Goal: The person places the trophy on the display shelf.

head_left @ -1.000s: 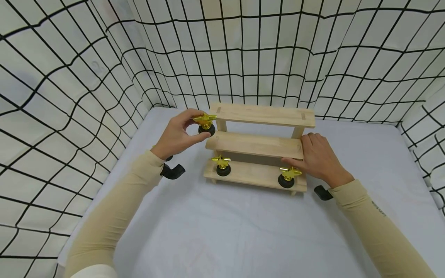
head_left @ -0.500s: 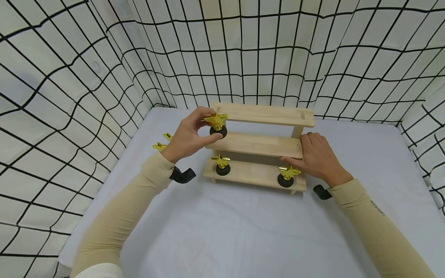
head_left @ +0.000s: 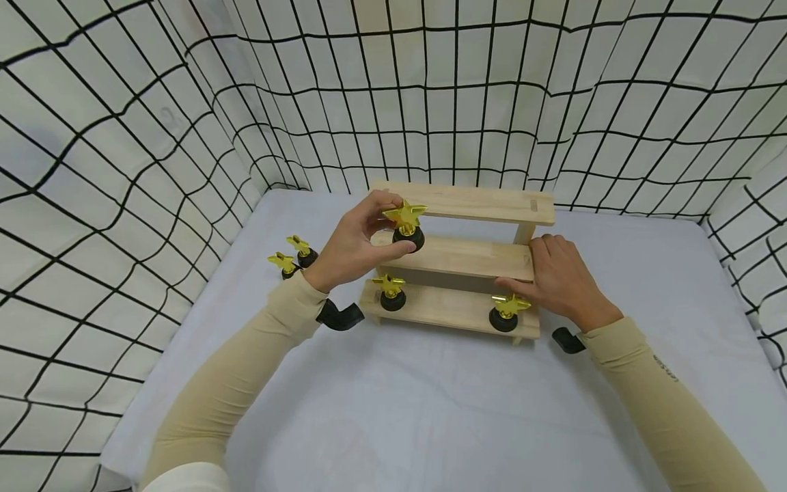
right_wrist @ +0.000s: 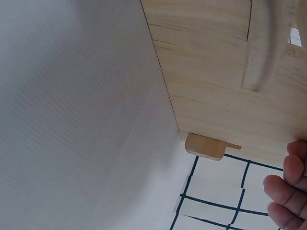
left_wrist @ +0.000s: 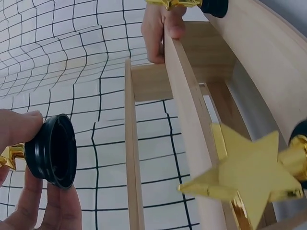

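My left hand (head_left: 350,253) pinches a small star trophy (head_left: 406,217), gold on a black round base, between thumb and fingers. It is upright over the left part of the middle step of a three-tier wooden stand (head_left: 473,256). From the left wrist view, the hollow underside of its base (left_wrist: 62,151) shows, apart from the wood. My right hand (head_left: 568,280) grips the right end of the middle step, thumb at the front edge; its curled fingertips (right_wrist: 283,189) show in the right wrist view. Two matching trophies stand on the lowest step, one left (head_left: 391,292) and one right (head_left: 507,312).
Two more star trophies (head_left: 300,251) stand on the white-covered table (head_left: 393,410), left of the stand and beside my left forearm. Black grid netting (head_left: 455,89) over pale walls rises behind the stand and along both sides.
My left hand has carried the trophy rightward, from beside the stand to over its middle step. The two trophies at the left have come into view behind the wrist. My right hand keeps its place.
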`<state>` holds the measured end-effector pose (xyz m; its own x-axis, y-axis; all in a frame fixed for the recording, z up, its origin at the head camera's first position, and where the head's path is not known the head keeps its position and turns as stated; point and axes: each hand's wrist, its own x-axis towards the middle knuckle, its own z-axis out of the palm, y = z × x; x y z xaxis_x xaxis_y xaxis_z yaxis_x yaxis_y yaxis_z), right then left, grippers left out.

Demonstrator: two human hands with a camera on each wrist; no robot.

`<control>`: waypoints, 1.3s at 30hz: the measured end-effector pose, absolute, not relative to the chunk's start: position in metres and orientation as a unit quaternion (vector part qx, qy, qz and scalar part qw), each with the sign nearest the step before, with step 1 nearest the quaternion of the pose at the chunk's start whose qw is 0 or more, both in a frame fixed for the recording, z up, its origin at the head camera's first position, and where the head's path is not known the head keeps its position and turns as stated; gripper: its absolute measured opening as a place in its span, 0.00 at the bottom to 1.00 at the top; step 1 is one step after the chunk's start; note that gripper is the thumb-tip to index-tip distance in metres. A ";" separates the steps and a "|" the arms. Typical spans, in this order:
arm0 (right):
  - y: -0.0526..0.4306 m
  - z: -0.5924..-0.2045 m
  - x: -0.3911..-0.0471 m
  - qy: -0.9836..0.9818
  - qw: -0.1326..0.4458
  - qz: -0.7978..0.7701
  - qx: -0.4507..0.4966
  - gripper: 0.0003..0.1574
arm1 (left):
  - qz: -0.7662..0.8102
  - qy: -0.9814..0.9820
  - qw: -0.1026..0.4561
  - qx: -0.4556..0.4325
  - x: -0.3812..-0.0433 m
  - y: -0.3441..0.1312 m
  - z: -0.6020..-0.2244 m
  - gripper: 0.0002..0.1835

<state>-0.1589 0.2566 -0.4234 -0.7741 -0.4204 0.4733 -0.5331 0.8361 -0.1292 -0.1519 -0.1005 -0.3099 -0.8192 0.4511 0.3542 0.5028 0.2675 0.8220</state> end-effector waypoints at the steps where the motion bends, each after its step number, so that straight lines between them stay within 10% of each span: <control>1: 0.256 -0.423 -0.159 -0.933 0.218 0.130 0.255 0.63 | -0.526 -0.795 0.023 -0.301 -0.152 -0.098 -0.310 0.29; 39: 0.257 -0.420 -0.157 -0.942 0.188 0.132 0.242 0.64 | -0.607 -0.727 -0.035 -0.320 -0.157 -0.011 -0.317 0.30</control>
<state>-0.1574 0.2567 -0.4200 -0.8114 -0.4071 0.4194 -0.5069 0.8473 -0.1582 -0.1574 -0.0107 -0.3171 -0.7923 0.5079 0.3380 0.4230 0.0582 0.9043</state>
